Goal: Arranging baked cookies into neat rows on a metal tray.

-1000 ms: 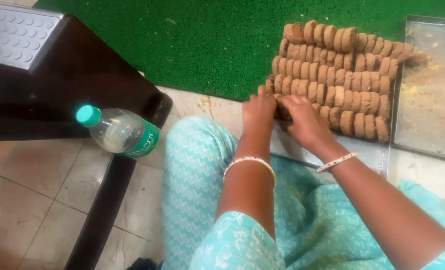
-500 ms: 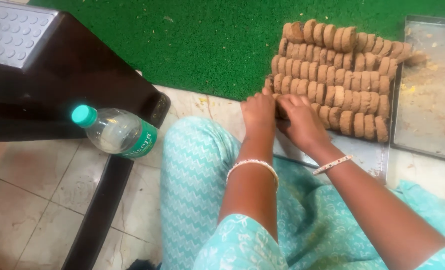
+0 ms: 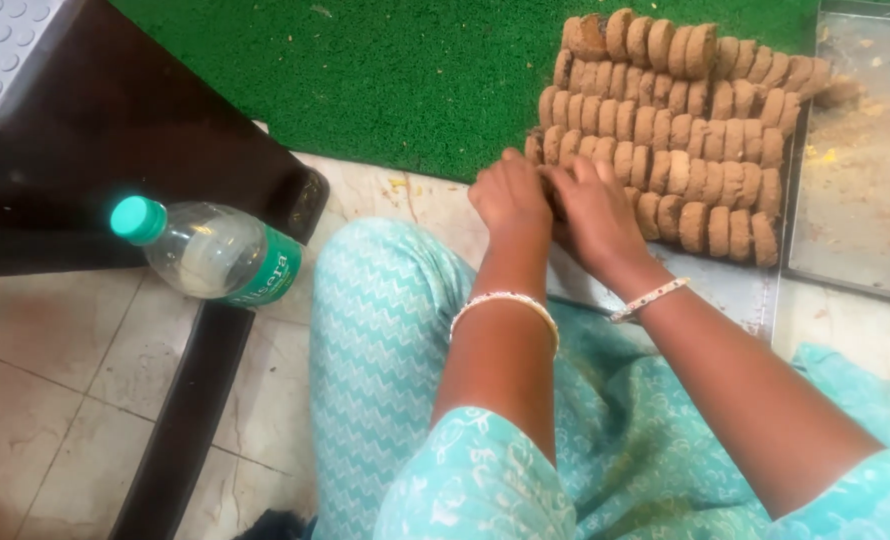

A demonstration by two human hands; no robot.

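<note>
Rows of round brown biscuits [image 3: 680, 130] stand on edge, packed side by side on a flat metal tray [image 3: 740, 290]. My left hand [image 3: 510, 200] and my right hand [image 3: 590, 210] are pressed together at the near left end of the rows, fingers curled around a few biscuits there. What lies between the palms is hidden. Each wrist wears a thin bangle. My knees in light turquoise patterned cloth [image 3: 385, 340] fill the foreground.
A second metal tray [image 3: 860, 170] with crumbs lies to the right. Green artificial turf [image 3: 365, 70] covers the floor behind. A dark stool [image 3: 115, 150] stands at left, with a plastic bottle [image 3: 210, 250] with a teal cap lying by it on beige tiles.
Both hands have stayed at the near left end of the biscuit rows, shifting only slightly. The view has drifted a little.
</note>
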